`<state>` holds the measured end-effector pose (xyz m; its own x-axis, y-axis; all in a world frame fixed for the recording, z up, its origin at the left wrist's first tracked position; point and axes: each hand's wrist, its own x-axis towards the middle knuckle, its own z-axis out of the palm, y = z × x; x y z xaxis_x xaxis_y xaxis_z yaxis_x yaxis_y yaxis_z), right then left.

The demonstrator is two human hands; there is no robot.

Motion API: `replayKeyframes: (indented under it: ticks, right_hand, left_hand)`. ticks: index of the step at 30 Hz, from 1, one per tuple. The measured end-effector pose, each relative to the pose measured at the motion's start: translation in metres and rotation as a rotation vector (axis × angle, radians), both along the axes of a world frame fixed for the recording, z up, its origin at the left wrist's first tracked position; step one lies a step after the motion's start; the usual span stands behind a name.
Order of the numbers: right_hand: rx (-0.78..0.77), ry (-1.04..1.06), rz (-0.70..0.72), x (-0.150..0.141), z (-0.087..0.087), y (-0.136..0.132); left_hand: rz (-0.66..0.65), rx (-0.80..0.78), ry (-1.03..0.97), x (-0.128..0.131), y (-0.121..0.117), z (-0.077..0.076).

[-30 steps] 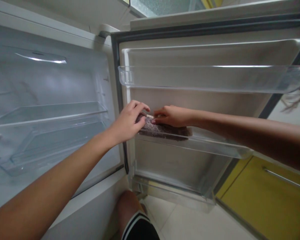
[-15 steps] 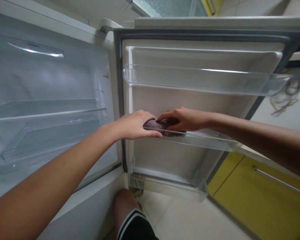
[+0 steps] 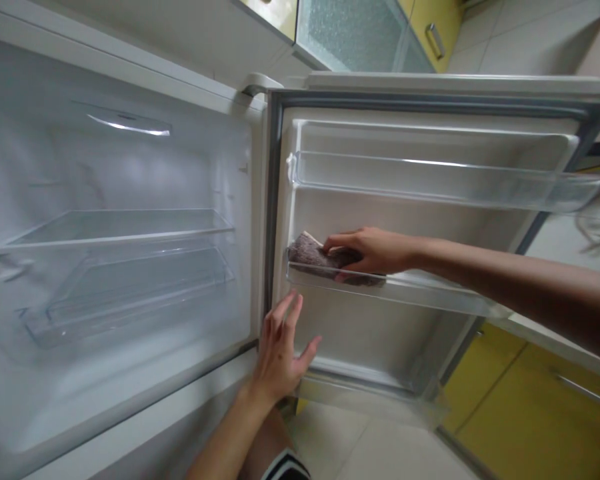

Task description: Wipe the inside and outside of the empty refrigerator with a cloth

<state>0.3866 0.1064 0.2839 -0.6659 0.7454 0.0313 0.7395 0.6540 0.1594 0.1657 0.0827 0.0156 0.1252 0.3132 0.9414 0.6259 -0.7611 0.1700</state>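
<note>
Right hand: in the head view, your right hand point(image 3: 375, 251) grips the grey-brown cloth point(image 3: 307, 255), fingers closed on its bunched right part, with the thumb low near the clear front wall.
Cloth: it lies in the middle door bin point(image 3: 430, 298), at the end nearest the hinge; its left part fans out past your fingers, and one pale edge sticks up.
Left hand: your left hand point(image 3: 280, 360) holds nothing, its fingers spread wide and pointing up, just below the hinge end of that bin; whether it touches the door, you cannot tell from here.
Fridge door: the fridge door point(image 3: 405, 217) stands wide open, with the upper door bin point(image 3: 430, 183) above the cloth and the lower door bin point(image 3: 370, 398) below your left hand.
Fridge inside: to the left, a clear shelf point(image 3: 130, 225) sits above a clear drawer point(image 3: 140, 290), and a lamp cover point(image 3: 130, 123) shines near the top.
Around you: a yellow cabinet point(image 3: 540, 400) is at the lower right, a frosted panel point(image 3: 353, 33) at the top, and your knee point(image 3: 267, 443) shows over the pale floor point(image 3: 350, 447).
</note>
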Motion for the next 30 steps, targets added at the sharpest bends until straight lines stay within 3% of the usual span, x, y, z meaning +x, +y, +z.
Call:
replayKeyframes:
  ticks: [2, 4, 7, 10, 16, 20, 24, 27, 30]
  right_hand:
    - [0.017, -0.046, 0.056, -0.019, -0.002, 0.012]
    - [0.065, -0.083, 0.085, -0.029, -0.004, 0.021]
    - [0.152, -0.093, 0.103, -0.027, -0.008, 0.023]
    - [0.147, -0.064, 0.099, -0.013, -0.010, 0.019]
    - [0.090, -0.074, -0.019, 0.028, -0.003, -0.001]
    - [0.262, -0.103, -0.034, 0.025, 0.002, -0.028]
    - [0.596, 0.020, 0.007, -0.012, 0.004, -0.056]
    - [0.875, -0.002, 0.162, -0.054, 0.008, -0.076]
    - [1.078, -0.058, 0.358, -0.101, 0.025, -0.089]
  left_hand:
    - [0.007, 0.046, -0.093, 0.010, 0.002, 0.010]
    - [0.019, 0.125, -0.107, 0.011, 0.009, 0.036]
    - [0.004, 0.189, -0.004, 0.003, 0.020, 0.076]
    - [-0.034, 0.217, 0.041, -0.004, 0.026, 0.097]
    - [-0.048, 0.152, 0.028, -0.005, 0.014, 0.098]
    - [-0.043, 0.135, -0.002, -0.001, 0.007, 0.100]
    - [-0.021, 0.152, -0.013, 0.001, 0.004, 0.101]
    - [-0.006, 0.191, -0.018, 0.003, 0.001, 0.099]
    - [0.030, 0.178, -0.009, 0.004, -0.004, 0.098]
